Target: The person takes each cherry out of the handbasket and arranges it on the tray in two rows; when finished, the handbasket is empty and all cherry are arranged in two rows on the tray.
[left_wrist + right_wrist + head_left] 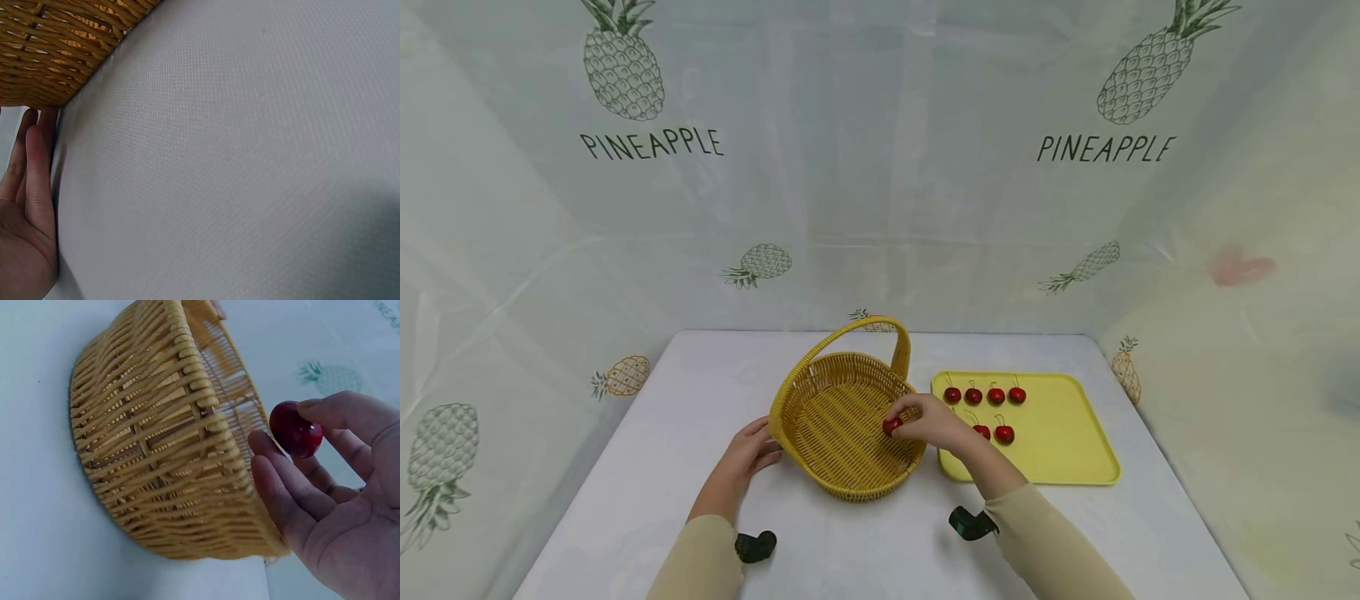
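Note:
A round wicker basket [842, 492] with a tall arched handle [820, 343] stands in the middle of the table. My right hand [928, 421] pinches a red cherry [295, 429] between thumb and fingers, over the basket's right rim. In the right wrist view the cherry is held above the woven wall [150, 425]. My left hand [751, 450] rests against the basket's left side, its fingers fairly straight; in the left wrist view the fingertips [47, 119] meet the lower weave. Inside the basket only bare woven bottom shows.
Right of the basket lies a yellow tray [1060, 433] with several cherries [996, 396] in two rows on its left half. The white table [715, 367] backs onto a hanging sheet [880, 183] printed with pineapples. Dark wrist cameras [973, 523] sit on both sleeves.

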Tool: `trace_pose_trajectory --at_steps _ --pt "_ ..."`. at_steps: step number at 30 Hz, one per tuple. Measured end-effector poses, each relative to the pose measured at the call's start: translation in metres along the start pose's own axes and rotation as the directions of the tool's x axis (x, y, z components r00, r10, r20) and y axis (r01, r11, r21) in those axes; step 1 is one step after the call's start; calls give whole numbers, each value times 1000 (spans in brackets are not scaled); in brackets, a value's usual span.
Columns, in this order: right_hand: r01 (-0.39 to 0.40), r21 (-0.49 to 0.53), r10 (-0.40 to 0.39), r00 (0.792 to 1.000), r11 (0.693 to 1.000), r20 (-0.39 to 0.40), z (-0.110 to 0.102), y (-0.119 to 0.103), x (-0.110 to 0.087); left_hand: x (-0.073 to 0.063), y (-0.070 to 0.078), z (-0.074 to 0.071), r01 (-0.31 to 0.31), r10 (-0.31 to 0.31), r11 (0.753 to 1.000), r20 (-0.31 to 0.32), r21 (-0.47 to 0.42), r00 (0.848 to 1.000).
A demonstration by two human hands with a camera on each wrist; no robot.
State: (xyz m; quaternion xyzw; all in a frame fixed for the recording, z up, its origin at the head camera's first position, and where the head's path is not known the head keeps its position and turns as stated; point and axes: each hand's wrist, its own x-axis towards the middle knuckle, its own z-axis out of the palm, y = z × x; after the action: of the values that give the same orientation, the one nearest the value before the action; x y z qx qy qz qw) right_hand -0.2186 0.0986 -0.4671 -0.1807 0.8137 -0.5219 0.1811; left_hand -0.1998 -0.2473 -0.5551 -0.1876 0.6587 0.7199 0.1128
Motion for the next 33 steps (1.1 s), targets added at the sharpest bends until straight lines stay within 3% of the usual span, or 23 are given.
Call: trace_pose_trajectory --at_steps 7,16,21,33 --pt "-14 88 18 999 996 -49 -8 4 -15 -1 -1 0 11 -12 999 -7 -34 1000" --pt "-61 170 88 984 983 -155 -23 12 -36 -1 -2 -1 0 0 1000 3 -9 1000" --pt "-46 195 82 980 980 -183 -29 16 -44 -1 -2 -1 5 -5 1000 -7 -5 1000" --pt "-110 211 177 927 971 -332 -40 35 -65 -1 1 0 17 -17 1000 -9 4 1000"
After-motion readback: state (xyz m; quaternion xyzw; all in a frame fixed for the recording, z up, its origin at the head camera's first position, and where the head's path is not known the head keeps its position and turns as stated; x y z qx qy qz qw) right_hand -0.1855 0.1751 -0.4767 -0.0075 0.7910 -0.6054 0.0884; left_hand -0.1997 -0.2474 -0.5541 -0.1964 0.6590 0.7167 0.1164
